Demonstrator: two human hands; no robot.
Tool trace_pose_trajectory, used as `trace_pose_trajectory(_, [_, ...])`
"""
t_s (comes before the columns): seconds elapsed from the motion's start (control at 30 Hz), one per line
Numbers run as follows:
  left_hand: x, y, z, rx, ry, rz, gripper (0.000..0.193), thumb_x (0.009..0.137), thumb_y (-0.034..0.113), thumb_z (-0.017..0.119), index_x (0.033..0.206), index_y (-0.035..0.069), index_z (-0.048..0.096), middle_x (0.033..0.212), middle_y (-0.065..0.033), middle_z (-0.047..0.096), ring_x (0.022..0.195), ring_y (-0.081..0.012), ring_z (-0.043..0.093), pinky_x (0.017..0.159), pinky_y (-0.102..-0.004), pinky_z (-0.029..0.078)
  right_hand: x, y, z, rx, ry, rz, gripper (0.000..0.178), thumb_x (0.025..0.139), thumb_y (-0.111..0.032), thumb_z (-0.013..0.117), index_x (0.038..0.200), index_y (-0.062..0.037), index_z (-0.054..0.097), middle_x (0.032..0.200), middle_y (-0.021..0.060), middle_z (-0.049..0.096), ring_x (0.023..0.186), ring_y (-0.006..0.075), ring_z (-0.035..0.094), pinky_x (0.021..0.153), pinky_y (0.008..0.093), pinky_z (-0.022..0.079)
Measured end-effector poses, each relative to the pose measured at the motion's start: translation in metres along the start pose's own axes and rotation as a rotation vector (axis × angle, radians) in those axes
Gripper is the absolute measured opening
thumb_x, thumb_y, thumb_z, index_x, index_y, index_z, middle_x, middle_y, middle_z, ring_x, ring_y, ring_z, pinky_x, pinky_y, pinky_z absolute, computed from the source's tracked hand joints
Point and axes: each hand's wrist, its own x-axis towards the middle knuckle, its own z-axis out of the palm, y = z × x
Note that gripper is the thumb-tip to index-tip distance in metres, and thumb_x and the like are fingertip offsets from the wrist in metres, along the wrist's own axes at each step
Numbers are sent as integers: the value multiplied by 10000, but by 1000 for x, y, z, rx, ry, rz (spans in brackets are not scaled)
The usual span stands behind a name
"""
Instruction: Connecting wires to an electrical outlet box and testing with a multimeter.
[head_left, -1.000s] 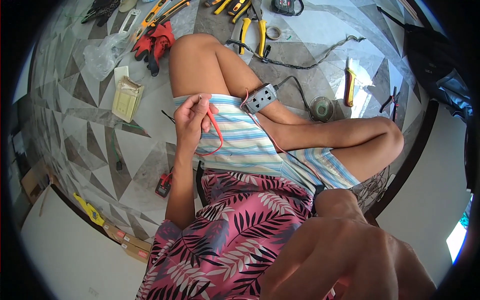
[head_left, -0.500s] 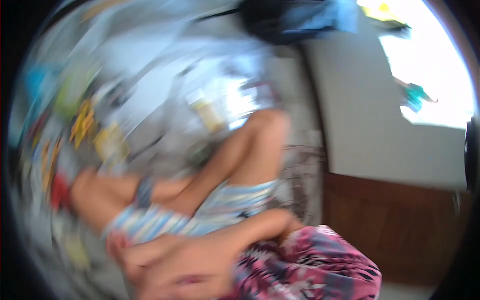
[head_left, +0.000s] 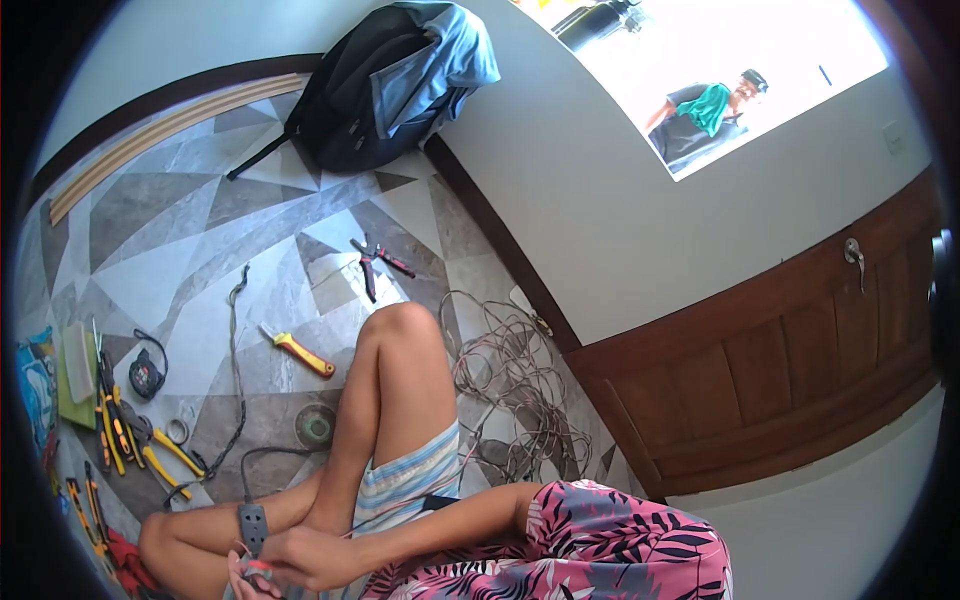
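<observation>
My right hand [head_left: 305, 558] reaches across my lap with its fingers bent together. Beside it, partly cut off by the lower edge, my left hand [head_left: 243, 582] has its fingers closed too. Between the two hands shows a small red and grey piece [head_left: 262, 570] with a thin wire end; its kind is too small to tell. Just beyond my hands, a grey extension socket [head_left: 253, 528] lies against my crossed leg. A dark cord [head_left: 285, 450] runs from it along the floor.
On the tiles lie a yellow-red knife [head_left: 303, 354], black-red pliers [head_left: 370, 266], yellow-handled pliers [head_left: 165, 450], a tape measure [head_left: 146, 374] and a dark braided cable [head_left: 236, 350]. Tangled wire [head_left: 520, 390] sits right of my knee. Beyond are a backpack [head_left: 360, 100], a wooden door [head_left: 750, 380] and a person [head_left: 700, 115] outside.
My view has turned and come to rest; the earlier frame is badly smeared. My hands now show together by the grey socket at the lower edge.
</observation>
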Motion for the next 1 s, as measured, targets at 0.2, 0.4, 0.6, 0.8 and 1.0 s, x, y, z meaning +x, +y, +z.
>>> trace_pose_trajectory(0.2, [-1,20,-8,111,214,-271,449,908,112,690,1331,-2,594,1147,-20,631,900,-58,575,745,-185,483,-18,25,-33,295,105,519,249,866,-76,608,1100,6,627,913,114,650,892,218,633,808,362,519])
trace_pose_trajectory(0.4, [9,10,12,232,125,-192,217,961,113,687,1130,-22,679,965,-16,651,790,-67,619,630,-214,503,-31,35,-66,338,128,719,324,1056,-232,537,1261,17,569,846,47,635,641,94,600,503,233,446])
trace_pose_trajectory(0.6, [14,25,16,598,184,-33,157,917,79,728,1034,-25,717,905,-75,684,722,-106,643,621,-257,523,-29,20,-44,349,137,696,391,1062,-170,521,1385,44,464,850,60,645,667,97,614,555,214,481])
trace_pose_trajectory(0.8, [23,30,24,770,173,72,158,844,98,789,967,7,747,943,-95,678,706,-195,662,616,-306,528,-26,19,-42,43,50,582,318,1025,-112,579,1297,44,530,773,43,660,626,85,608,533,224,493])
trace_pose_trajectory(1.0, [25,24,29,892,163,130,162,796,109,826,904,17,749,957,-71,678,721,-206,675,597,-325,541,-32,21,-41,76,169,503,201,1009,-65,589,1188,27,581,845,66,673,664,89,631,561,236,512])
